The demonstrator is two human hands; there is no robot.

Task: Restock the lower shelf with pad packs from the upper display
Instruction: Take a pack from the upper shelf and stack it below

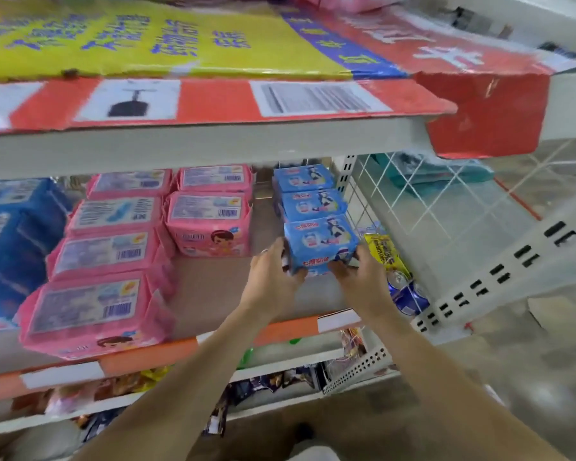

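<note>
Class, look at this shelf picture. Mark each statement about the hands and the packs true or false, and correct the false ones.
1. Both hands grip one blue pack. True: left hand, right hand.
2. The gripped pack is pink. False: it is blue; the pink packs lie to its left.
3. Two more blue packs sit behind it. True.
4. The left hand wears a glove. False: it is bare.

Three pad packs in a row, cans to their right
</note>
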